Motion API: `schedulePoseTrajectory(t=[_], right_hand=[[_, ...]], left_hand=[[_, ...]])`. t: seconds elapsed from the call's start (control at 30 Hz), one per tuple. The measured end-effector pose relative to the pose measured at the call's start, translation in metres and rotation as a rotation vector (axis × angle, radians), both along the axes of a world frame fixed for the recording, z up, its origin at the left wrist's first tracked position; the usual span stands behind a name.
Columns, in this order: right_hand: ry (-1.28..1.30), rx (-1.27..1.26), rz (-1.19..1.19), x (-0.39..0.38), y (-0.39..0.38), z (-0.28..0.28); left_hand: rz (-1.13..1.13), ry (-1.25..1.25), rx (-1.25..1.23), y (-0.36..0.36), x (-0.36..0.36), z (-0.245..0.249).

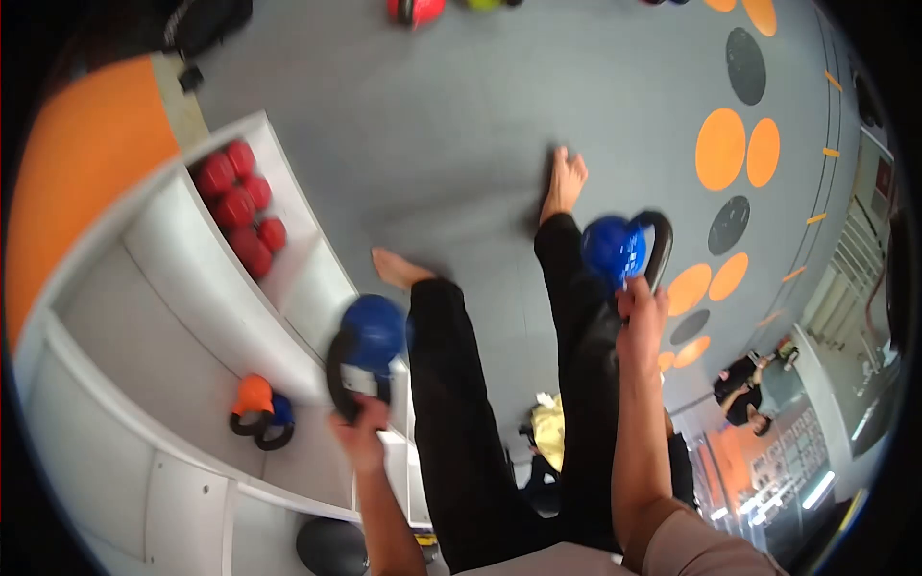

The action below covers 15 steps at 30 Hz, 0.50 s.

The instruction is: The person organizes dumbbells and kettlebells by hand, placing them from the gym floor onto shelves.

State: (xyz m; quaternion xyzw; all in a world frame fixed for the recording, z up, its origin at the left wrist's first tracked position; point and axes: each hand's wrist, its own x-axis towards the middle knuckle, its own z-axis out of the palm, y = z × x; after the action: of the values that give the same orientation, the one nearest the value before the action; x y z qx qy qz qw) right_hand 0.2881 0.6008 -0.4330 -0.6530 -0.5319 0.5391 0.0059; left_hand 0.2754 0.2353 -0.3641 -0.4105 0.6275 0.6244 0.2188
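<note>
The grey floor (461, 125) is the biggest thing here. It has big orange and black dots (720, 149) on its right side. On the left stands a white shelf (173, 250) with open boxes. The person's legs (451, 403) in black trousers run up the middle, and both bare feet are on the floor.

Each hand holds a blue weight with a black handle. The left kettlebell (376, 331) hangs just beside the left leg, close to the front of the shelf. The left hand (360, 427) is closed tight around its handle. The right kettlebell (613, 248) is up next to the right knee, above the floor. The right hand (642, 307) is wrapped around its handle too. This one is blurry, so I can't see the fingers well.

In a top box of the shelf sit red balls (240, 206) in a pile. In a lower box is an orange kettlebell (253, 396) with a small blue one touching it. A black ball (331, 547) sits at the very bottom. Another person (744, 389) in dark clothes is far off on the right.
</note>
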Motion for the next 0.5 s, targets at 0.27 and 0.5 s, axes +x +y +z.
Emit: schedulePoseTrajectory(t=[0.27,0.5], right_hand=[[0.105,-0.127,-0.260,0.057,0.135,0.148],[0.387,-0.412,-0.356,0.126,0.234,0.432]], left_hand=[[-0.932,0.135,-0.131,0.260,-0.029,0.162],[-1.564,0.236,-0.108,0.350,-0.143,0.349]])
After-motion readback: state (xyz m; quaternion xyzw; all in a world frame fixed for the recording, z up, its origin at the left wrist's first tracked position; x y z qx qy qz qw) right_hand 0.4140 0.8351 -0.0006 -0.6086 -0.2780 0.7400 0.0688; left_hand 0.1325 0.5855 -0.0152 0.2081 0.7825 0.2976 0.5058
